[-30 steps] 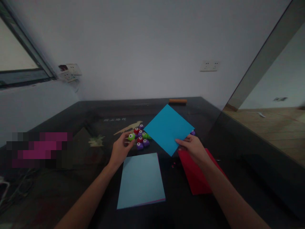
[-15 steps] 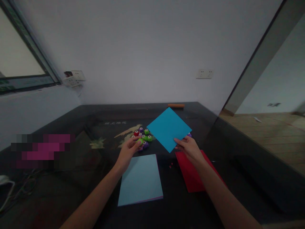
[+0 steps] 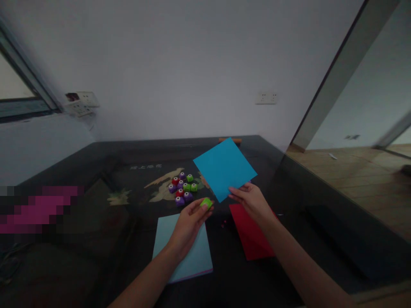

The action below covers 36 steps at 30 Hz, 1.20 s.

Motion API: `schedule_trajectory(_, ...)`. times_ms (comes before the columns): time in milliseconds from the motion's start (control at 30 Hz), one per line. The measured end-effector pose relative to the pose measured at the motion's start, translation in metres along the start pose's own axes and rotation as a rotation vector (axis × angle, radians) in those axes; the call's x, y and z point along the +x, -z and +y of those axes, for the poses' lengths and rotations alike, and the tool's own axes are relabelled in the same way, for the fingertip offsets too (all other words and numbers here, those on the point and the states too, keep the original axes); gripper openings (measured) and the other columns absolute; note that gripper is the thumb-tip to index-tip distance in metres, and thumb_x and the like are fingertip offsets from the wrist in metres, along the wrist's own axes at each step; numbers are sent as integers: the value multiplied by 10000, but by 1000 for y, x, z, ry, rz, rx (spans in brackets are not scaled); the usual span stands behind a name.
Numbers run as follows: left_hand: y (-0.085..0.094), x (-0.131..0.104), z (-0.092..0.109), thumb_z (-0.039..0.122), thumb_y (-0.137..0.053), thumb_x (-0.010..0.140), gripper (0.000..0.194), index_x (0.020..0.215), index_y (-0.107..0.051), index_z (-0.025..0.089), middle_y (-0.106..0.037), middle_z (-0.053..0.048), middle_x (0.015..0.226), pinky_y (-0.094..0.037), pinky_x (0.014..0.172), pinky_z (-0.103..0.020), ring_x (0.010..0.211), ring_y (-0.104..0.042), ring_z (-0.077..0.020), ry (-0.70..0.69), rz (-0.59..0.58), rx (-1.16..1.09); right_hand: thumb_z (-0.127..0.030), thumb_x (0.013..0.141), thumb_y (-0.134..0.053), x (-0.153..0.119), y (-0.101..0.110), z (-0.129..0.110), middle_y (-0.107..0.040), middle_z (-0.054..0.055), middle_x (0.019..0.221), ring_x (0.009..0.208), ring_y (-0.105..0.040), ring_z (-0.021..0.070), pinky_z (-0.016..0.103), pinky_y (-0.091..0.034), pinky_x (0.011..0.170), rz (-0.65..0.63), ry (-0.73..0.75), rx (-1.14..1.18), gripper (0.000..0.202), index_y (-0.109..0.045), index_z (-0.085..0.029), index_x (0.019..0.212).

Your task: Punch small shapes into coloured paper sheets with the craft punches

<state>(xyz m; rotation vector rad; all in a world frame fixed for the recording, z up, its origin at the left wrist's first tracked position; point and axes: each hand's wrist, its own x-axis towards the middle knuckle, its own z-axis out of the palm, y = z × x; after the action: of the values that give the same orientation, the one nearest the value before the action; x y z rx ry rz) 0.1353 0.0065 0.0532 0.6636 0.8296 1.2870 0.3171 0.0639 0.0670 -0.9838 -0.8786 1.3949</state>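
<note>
Relative to the earlier frame, the left hand (image 3: 192, 219) has moved away from the cluster of small eyed pieces (image 3: 180, 184), nearer the body and to the right, carrying one green piece (image 3: 206, 203) with it. The blue square sheet (image 3: 224, 167) has rotated slightly in the right hand (image 3: 253, 204).

Left hand: closed on the green piece, which is pinched between thumb and fingers at the fingertips. The green piece is raised, near the lowest corner of the blue square sheet and apart from it in the view. Hand and wrist pass above the light-blue paper stack (image 3: 199, 254), covering part of it.

Right hand: closed on the blue square sheet near its lower edge, thumb on the visible face. The sheet is held up, tilted, and extends beyond the hand, away from the body.

The cluster, of purple, red and green pieces, rests on the dark surface (image 3: 237, 282) beyond the left hand. A red sheet (image 3: 248, 235) lies below the right hand, partly covered by the forearm. Small red bits (image 3: 224, 223) lie between the light-blue paper stack and the red sheet. A brown bar (image 3: 237, 140) lies at the far edge, partly hidden by the blue square sheet.
</note>
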Motion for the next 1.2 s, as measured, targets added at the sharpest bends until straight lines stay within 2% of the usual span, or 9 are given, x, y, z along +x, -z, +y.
schedule_trajectory(133,1,-6,1,227,-800,661,345,970,-675,138,-719,-68,914,-488,864,-291,883,-663,-180,32,-8,-4,-262,466,-868,-6,0,0,-692,-2,659,538,-639,112,206,-552,501,25,0,9,379,-634,-158,746)
schedule_trajectory(267,-1,-10,3,265,-773,700,347,1012,-668,156,-722,-76,936,-493,809,-280,886,-657,-182,62,-47,79,-271,502,-859,-14,1,-1,-637,-25,535,458,-600,106,198,-519,441,51,31,-5,332,-609,-157,689)
schedule_trajectory(400,-4,-13,1,310,-763,707,337,998,-676,163,-723,-77,949,-486,786,-270,897,-647,-187,73,-68,158,-248,518,-855,-18,-1,-2,-658,-29,584,490,-614,106,199,-533,472,69,22,42,330,-621,-163,735)
schedule_trajectory(600,-5,-14,-2,330,-748,715,304,964,-673,171,-721,-67,938,-488,788,-288,880,-646,-192,76,-54,174,-227,524,-848,-23,-8,2,-692,-14,645,565,-639,107,197,-547,534,2,-49,31,292,-654,-161,731)
schedule_trajectory(933,-6,-14,-3,334,-717,740,306,986,-649,164,-715,-86,976,-492,811,-318,919,-655,-219,67,-67,197,-235,593,-808,-25,-8,6,-725,13,727,605,-654,127,239,-559,568,21,45,-45,271,-684,-177,827)
schedule_trajectory(1200,-3,-13,-5,319,-728,736,292,972,-638,172,-727,-50,915,-495,783,-270,871,-655,-172,37,-72,225,-239,616,-792,-28,-8,4,-733,27,758,618,-666,147,274,-572,583,17,95,-79,250,-684,-173,832)
